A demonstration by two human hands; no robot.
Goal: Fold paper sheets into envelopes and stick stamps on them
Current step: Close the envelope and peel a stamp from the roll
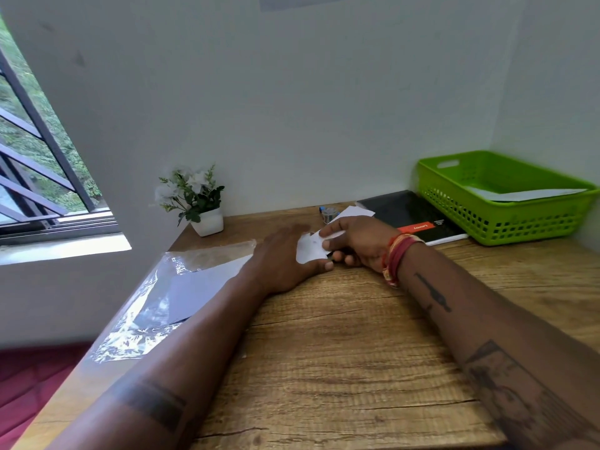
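Both hands meet over the far middle of the wooden surface, at about 12 o'clock from the person. The right hand pinches a small white paper between thumb and forefinger, its other fingers curled under it. The left hand lies at the paper's 9 o'clock with its fingers fairly straight and close together, its thumb touching the paper's lower edge; whether it grips the paper cannot be told. A red and orange band wraps the right wrist.

At 9 o'clock from the hands, along the left edge of the surface, lies a clear plastic sleeve with white sheets inside it. A small plant in a white pot stands in the far left corner, at 10 o'clock from the hands. Just beyond the right hand, at 12 o'clock, sits a small blurred object with a blue top, and another white slip beside it. At 2 o'clock a black book with a red label lies flat, and just to its right stands a green basket holding white paper. A barred window is at far left.
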